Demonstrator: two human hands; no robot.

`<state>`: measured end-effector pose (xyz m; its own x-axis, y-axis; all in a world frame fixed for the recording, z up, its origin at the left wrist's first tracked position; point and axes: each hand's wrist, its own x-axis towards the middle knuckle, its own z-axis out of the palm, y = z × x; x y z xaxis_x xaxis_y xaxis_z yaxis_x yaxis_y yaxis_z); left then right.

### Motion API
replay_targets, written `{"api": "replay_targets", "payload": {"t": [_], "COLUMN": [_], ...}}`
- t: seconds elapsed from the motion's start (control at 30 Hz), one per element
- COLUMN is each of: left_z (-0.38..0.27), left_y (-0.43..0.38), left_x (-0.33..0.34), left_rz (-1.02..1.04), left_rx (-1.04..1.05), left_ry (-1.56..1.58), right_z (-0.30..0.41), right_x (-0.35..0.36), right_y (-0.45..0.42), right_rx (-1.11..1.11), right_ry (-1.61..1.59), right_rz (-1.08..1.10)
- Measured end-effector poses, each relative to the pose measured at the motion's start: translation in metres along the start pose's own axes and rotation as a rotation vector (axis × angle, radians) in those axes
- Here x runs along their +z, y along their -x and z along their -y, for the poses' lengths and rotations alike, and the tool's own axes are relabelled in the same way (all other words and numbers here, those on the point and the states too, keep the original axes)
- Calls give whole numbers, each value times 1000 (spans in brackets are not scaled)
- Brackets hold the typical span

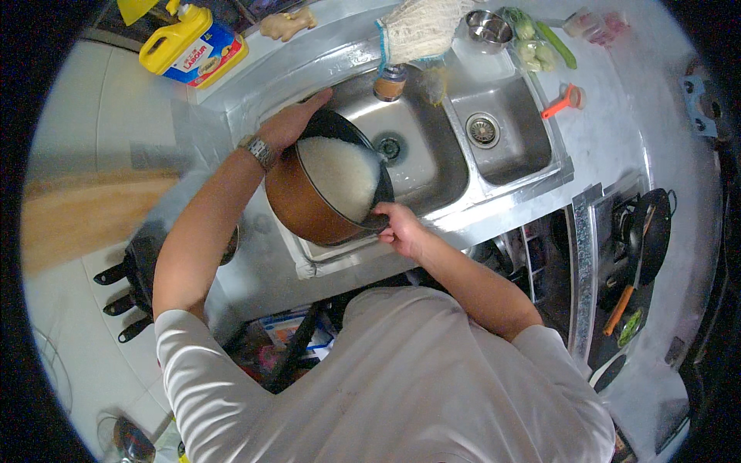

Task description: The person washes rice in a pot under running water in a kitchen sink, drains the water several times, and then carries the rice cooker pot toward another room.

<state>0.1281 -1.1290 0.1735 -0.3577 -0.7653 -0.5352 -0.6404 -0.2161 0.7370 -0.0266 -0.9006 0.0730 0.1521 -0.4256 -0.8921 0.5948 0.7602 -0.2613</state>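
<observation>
A brown rice-cooker inner pot (pixel 307 202) with a dark inside is tilted over the large basin of a stainless steel sink (pixel 431 165). White rice (pixel 338 173) lies in the pot, with whitish, cloudy water at the lowered rim. My left hand (pixel 292 124), with a metal-band watch on the wrist, is against the pot's far left side; most of its fingers are hidden behind the pot. With thumb and fingers, my right hand (pixel 402 228) grips the near right rim. The basin's drain (pixel 389 149) shows just beyond the lip.
Behind the basin stand a jar (pixel 389 84) and a hanging mesh cloth (pixel 419 32). To the right are a smaller basin (pixel 512 133), a metal bowl (pixel 489 28), bagged vegetables (pixel 529 46) and an orange peeler (pixel 564 103). A wok (pixel 654 237) sits farther right; a knife block (pixel 142 272) is left.
</observation>
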Motion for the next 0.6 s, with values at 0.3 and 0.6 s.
{"api": "replay_targets", "payload": {"t": [0.3,0.6], "left_z": [-2,-6], "left_y": [2,7], "left_x": [-7,-7], "left_rz": [-16,-12], "left_rx": [97,-9], "left_ry": [19,-23], "right_z": [0,-6], "right_x": [6,5], "right_y": [3,-5], "right_rx": [11,-14], "right_ry": [-39,-40], "right_rz": [52,87]}}
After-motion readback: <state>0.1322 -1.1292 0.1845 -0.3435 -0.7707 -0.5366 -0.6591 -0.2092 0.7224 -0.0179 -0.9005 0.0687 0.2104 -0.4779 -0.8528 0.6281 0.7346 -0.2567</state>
